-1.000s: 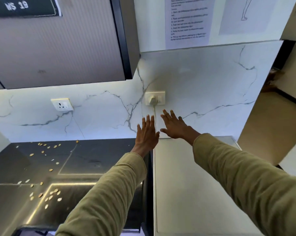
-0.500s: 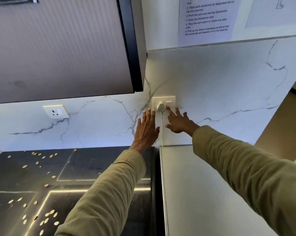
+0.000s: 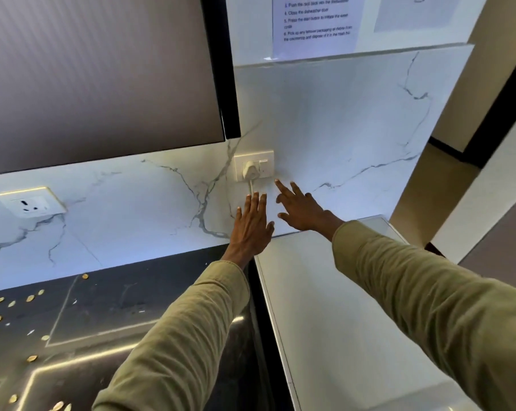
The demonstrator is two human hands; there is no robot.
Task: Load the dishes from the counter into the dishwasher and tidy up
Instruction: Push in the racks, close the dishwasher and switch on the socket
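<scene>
Reaching toward wall socket, 2 hands, nothing held.

Left hand [image 3: 250, 223]: fingers straight and together, flat toward the marble backsplash [image 3: 339, 129], just below the white plug [image 3: 250, 170] and its cord [image 3: 251, 188]. Right hand [image 3: 301, 210]: fingers spread and relaxed, index tip just beside the lower right corner of the switched socket [image 3: 253, 165]; contact cannot be told. White appliance top [image 3: 333, 307], possibly the dishwasher, lies beneath the right forearm. Black counter [image 3: 102, 315] at left carries scattered golden crumbs [image 3: 31, 298]. Second socket [image 3: 31, 203] further left; printed instruction sheet [image 3: 316, 22] above.
</scene>
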